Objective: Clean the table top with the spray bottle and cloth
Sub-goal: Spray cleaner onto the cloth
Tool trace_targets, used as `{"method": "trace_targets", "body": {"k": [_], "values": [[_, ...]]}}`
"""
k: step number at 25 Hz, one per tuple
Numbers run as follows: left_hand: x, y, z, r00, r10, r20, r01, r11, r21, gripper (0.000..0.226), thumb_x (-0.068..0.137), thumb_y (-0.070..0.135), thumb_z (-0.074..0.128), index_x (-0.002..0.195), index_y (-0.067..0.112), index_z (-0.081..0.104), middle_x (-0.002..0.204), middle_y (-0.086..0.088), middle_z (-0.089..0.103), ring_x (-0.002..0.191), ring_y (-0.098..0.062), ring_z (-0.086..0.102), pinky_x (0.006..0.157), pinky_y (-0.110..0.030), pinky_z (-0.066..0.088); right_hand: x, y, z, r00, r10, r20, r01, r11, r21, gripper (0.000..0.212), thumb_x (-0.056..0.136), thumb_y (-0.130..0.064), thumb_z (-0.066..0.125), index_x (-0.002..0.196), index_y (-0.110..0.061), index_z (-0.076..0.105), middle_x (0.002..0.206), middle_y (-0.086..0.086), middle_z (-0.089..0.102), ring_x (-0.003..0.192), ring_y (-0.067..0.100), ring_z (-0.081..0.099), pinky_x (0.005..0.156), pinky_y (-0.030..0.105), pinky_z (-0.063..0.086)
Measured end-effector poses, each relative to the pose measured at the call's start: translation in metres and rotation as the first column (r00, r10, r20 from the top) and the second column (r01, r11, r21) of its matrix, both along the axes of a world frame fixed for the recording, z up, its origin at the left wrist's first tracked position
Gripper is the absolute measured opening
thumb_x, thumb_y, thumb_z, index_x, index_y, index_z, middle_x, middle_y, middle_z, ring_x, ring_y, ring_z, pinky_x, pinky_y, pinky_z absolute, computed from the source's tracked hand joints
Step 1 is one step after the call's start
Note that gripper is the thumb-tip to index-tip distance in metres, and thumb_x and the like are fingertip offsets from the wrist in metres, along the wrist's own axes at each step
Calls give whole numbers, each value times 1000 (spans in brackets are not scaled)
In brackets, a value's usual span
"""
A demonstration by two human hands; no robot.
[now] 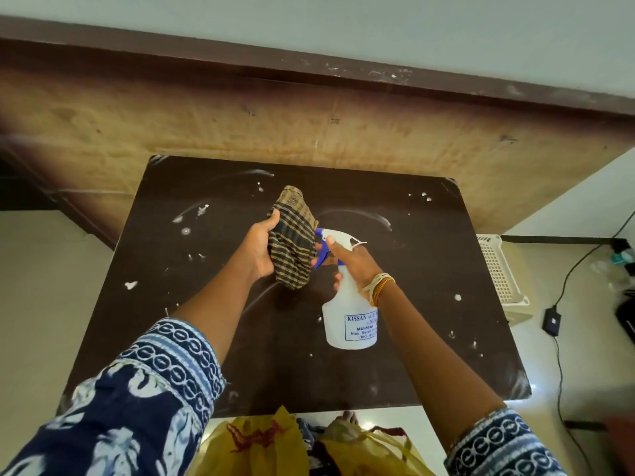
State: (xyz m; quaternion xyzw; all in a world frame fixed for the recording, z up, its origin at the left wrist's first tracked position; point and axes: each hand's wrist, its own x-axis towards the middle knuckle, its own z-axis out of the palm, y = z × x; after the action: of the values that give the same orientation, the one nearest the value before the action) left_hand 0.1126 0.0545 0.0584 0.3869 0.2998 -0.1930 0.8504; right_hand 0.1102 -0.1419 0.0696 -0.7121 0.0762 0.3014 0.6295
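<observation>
Sleeved arms [144, 389] lead to hands: left hand [259, 250] grips soft checked cloth [292, 242]; right hand [350, 259] grips light plastic spray bottle [347, 317] at neck, over counter [192, 304].

Dark brown counter [213, 304] flecked with white specks and smears. Tan-and-black checked cloth [292, 242]; translucent white spray bottle [347, 317] with blue nozzle and trigger and blue-printed label. Navy sleeves [137, 400] patterned in white, chain-motif cuffs; yellow garment [261, 444] with red thread.
</observation>
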Motion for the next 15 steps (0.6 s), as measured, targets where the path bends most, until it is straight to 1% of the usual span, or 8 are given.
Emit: {"method": "trace_targets", "body": {"k": [2,4,7,9,11,12,13,15], "values": [[0,0,-2,1000,9,11,-8,1000,-11,42,99,42,45,114,7,63,114,-18,68,104,-35,65,82,-49,51,2,2,-1,1000,-2,30,4,998,-66,35,97,-43,53,112,-14,65,101,16,73,46,11,48,48,26,49],[0,-1,-3,1000,7,5,-7,1000,-6,40,99,41,45,110,7,64,110,-18,69,103,-34,65,83,-49,51,2,3,-3,999,-28,42,32,995,-91,41,96,-42,55,114,-6,62,93,17,73,42,10,46,46,26,47],[0,-1,-2,1000,3,8,-3,1000,9,40,99,41,45,110,7,64,111,-18,68,101,-34,65,81,-47,51,3,3,-2,998,-65,25,66,994,-87,37,97,-40,55,104,-4,59,77,14,67,39,11,42,45,26,44],[1,-1,1,1000,10,10,-10,1000,6,39,99,40,44,108,7,64,108,-17,68,99,-33,65,78,-46,51,3,2,2,998,-59,18,60,996,-62,36,98,-39,54,101,-4,58,73,12,62,39,11,42,45,26,44],[1,-2,3,1000,17,11,-17,1000,2,39,100,40,44,108,7,64,109,-17,68,99,-33,65,80,-47,50,1,0,6,999,0,37,3,998,-66,33,99,-39,51,104,-8,61,74,8,69,41,11,44,45,25,46],[0,-1,3,1000,18,15,-18,1000,-3,39,100,40,44,109,7,63,112,-17,68,101,-33,64,82,-48,50,0,-1,7,998,37,52,-33,996,-85,31,100,-40,49,106,-12,61,78,8,72,43,11,46,45,24,47],[-1,-1,4,1000,20,18,-20,1000,-4,40,99,40,44,112,8,63,113,-18,67,103,-34,64,85,-49,50,0,-2,8,996,67,60,-61,993,-105,31,100,-40,48,109,-14,61,84,10,75,44,11,47,46,23,48],[-2,0,4,1000,17,18,-18,1000,5,42,99,41,45,116,7,62,115,-18,67,105,-34,64,88,-50,50,0,-4,7,994,95,59,-87,987,-131,39,99,-44,48,117,-12,59,97,17,74,46,11,50,48,24,50]]}}
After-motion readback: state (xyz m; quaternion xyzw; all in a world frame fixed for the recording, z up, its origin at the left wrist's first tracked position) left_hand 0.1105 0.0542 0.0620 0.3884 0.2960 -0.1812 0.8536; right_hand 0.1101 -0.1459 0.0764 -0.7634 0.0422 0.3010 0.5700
